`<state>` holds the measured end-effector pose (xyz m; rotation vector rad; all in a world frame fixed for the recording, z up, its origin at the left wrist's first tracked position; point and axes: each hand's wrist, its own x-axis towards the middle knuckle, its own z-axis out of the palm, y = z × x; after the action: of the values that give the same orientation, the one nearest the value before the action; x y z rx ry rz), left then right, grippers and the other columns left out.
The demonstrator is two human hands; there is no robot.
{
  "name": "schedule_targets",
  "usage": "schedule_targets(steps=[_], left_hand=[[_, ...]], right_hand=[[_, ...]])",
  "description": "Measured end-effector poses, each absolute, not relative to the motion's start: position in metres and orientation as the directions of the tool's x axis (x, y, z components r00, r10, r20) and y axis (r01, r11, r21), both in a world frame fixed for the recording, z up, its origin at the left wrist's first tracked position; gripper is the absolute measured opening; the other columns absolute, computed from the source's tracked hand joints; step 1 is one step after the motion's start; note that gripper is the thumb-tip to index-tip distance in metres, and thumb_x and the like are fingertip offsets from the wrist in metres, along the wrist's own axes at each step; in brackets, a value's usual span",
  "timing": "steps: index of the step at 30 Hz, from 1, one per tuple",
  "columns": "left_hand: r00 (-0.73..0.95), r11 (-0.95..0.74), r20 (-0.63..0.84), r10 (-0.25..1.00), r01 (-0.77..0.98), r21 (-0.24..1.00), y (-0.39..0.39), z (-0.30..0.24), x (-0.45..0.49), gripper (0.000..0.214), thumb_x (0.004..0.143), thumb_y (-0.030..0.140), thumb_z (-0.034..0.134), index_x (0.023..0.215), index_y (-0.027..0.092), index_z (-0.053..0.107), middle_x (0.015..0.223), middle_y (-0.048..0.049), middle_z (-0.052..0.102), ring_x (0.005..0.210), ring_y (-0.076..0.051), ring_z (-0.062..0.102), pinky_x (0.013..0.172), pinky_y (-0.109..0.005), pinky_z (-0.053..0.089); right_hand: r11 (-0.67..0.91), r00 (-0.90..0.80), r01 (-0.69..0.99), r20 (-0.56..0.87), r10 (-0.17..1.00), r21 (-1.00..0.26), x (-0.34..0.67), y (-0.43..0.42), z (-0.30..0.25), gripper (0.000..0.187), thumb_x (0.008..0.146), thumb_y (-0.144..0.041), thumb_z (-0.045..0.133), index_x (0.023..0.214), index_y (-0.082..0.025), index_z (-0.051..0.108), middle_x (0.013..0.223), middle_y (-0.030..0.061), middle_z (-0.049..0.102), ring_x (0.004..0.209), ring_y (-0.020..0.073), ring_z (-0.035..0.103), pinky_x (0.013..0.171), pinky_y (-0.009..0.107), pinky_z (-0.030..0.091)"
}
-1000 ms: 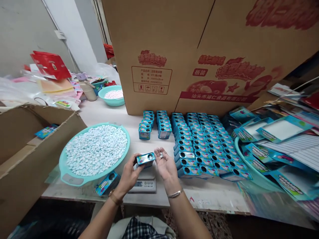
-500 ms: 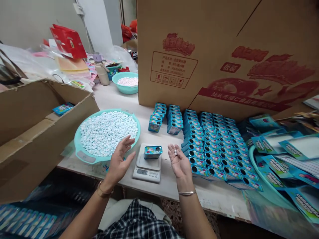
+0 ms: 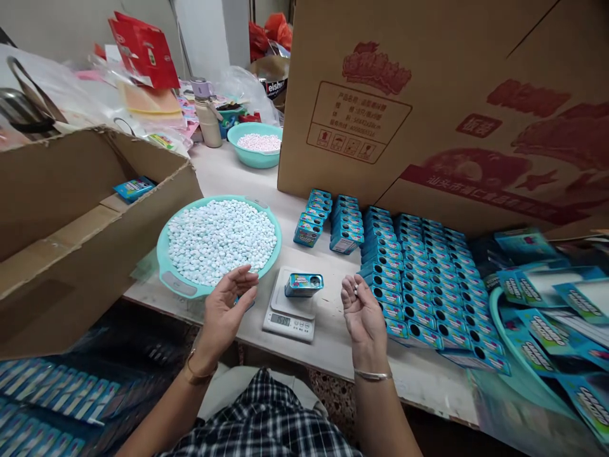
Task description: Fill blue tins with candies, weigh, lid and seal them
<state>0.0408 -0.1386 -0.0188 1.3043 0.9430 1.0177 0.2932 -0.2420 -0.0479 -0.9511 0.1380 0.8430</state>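
Observation:
A small blue tin (image 3: 304,284) lies on a white digital scale (image 3: 291,312) near the table's front edge. My left hand (image 3: 227,308) hovers left of the scale, palm up, fingers loosely curled and apart, holding nothing. My right hand (image 3: 361,310) is to the right of the scale, its fingers pinched on a few white candy tablets (image 3: 355,291). A teal basin (image 3: 167,279) full of white tablets sits behind my left hand. Rows of several blue tins (image 3: 410,273) stand just right of my right hand.
A big printed cardboard carton (image 3: 428,95) stands at the back. An open cardboard box (image 3: 71,222) lies at the left. A smaller teal bowl of tablets (image 3: 257,143) and a bottle (image 3: 209,120) sit far back. Blue card packaging (image 3: 547,304) fills a basin at right.
My left hand set the blue tin on the scale and let go of it, then drew back to the left. My right hand kept the tablets and closed round them more.

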Motion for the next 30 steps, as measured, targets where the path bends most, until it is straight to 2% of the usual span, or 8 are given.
schedule_targets(steps=[5, 9, 14, 17, 19, 24, 26, 30], left_hand=[[0.315, -0.027, 0.034, 0.948, -0.026, 0.999, -0.139, -0.024, 0.039, 0.046, 0.083, 0.033, 0.070, 0.125, 0.021, 0.057, 0.113, -0.0071, 0.066, 0.107, -0.021, 0.064, 0.100, -0.041, 0.050], [0.336, -0.081, 0.075, 0.939, 0.005, 0.997, -0.140, -0.029, 0.040, 0.045, 0.084, 0.031, 0.069, 0.126, 0.022, 0.057, 0.113, -0.0068, 0.066, 0.109, -0.021, 0.063, 0.100, -0.040, 0.049], [0.420, -0.178, 0.119, 0.900, 0.105, 0.978, -0.142, -0.032, 0.053, 0.045, 0.084, 0.031, 0.069, 0.126, 0.023, 0.056, 0.114, -0.0069, 0.067, 0.108, -0.020, 0.063, 0.099, -0.038, 0.049], [0.467, -0.207, 0.119, 0.876, 0.142, 0.968, -0.145, -0.033, 0.062, 0.045, 0.085, 0.031, 0.068, 0.127, 0.023, 0.056, 0.115, -0.0067, 0.067, 0.108, -0.020, 0.063, 0.099, -0.038, 0.049], [0.478, -0.206, 0.108, 0.872, 0.157, 0.966, -0.147, -0.035, 0.064, 0.045, 0.085, 0.032, 0.067, 0.128, 0.023, 0.055, 0.116, -0.0067, 0.067, 0.109, -0.020, 0.063, 0.099, -0.038, 0.049], [0.459, -0.180, 0.077, 0.885, 0.185, 0.966, -0.146, -0.036, 0.061, 0.045, 0.085, 0.034, 0.067, 0.128, 0.023, 0.055, 0.116, -0.0071, 0.067, 0.110, -0.021, 0.063, 0.099, -0.040, 0.049], [0.441, -0.185, 0.092, 0.893, 0.174, 0.967, -0.141, -0.031, 0.059, 0.046, 0.085, 0.034, 0.067, 0.128, 0.023, 0.055, 0.115, -0.0074, 0.067, 0.109, -0.021, 0.063, 0.099, -0.039, 0.049], [0.405, -0.243, 0.165, 0.899, 0.149, 0.959, -0.130, -0.015, 0.056, 0.044, 0.086, 0.033, 0.066, 0.127, 0.023, 0.055, 0.114, -0.0073, 0.066, 0.109, -0.021, 0.062, 0.098, -0.038, 0.049]], right_hand=[[0.314, 0.682, -0.655, -0.360, 0.636, -0.688, 0.291, -0.243, -0.044, 0.029, 0.073, -0.029, 0.079, 0.096, -0.018, 0.063, 0.065, -0.0073, 0.055, 0.048, 0.0023, 0.047, 0.046, 0.013, 0.042], [0.254, 0.710, -0.543, -0.275, 0.648, -0.800, 0.287, -0.244, -0.045, 0.031, 0.075, -0.042, 0.076, 0.089, -0.019, 0.060, 0.059, -0.0097, 0.041, 0.043, 0.0024, 0.031, 0.039, 0.015, 0.026], [-0.009, 0.736, -0.017, -0.019, 0.677, -1.000, 0.282, -0.235, -0.041, 0.033, 0.086, -0.052, 0.061, 0.086, -0.019, 0.061, 0.056, -0.0079, 0.037, 0.046, 0.0068, 0.029, 0.043, 0.021, 0.022], [-0.105, 0.633, 0.356, 0.157, 0.758, -0.928, 0.276, -0.224, -0.035, 0.032, 0.091, -0.048, 0.056, 0.084, -0.019, 0.065, 0.058, -0.0047, 0.046, 0.052, 0.0093, 0.038, 0.050, 0.024, 0.031], [-0.110, 0.536, 0.491, 0.200, 0.820, -0.864, 0.271, -0.216, -0.033, 0.030, 0.093, -0.045, 0.053, 0.086, -0.020, 0.068, 0.065, -0.0015, 0.058, 0.058, 0.0117, 0.048, 0.058, 0.025, 0.037], [-0.078, 0.549, 0.408, 0.176, 0.817, -0.910, 0.274, -0.216, -0.037, 0.033, 0.092, -0.045, 0.055, 0.105, -0.021, 0.072, 0.098, 0.0059, 0.072, 0.086, 0.0200, 0.063, 0.076, 0.030, 0.047], [-0.073, 0.655, 0.333, 0.175, 0.735, -0.940, 0.284, -0.225, -0.036, 0.035, 0.091, -0.047, 0.055, 0.105, -0.020, 0.072, 0.084, 0.0043, 0.068, 0.075, 0.0177, 0.060, 0.067, 0.029, 0.045], [-0.012, 0.795, 0.186, 0.144, 0.589, -0.982, 0.303, -0.249, -0.031, 0.037, 0.093, -0.049, 0.052, 0.099, -0.017, 0.070, 0.057, -0.0052, 0.040, 0.049, 0.0089, 0.034, 0.047, 0.024, 0.027]])
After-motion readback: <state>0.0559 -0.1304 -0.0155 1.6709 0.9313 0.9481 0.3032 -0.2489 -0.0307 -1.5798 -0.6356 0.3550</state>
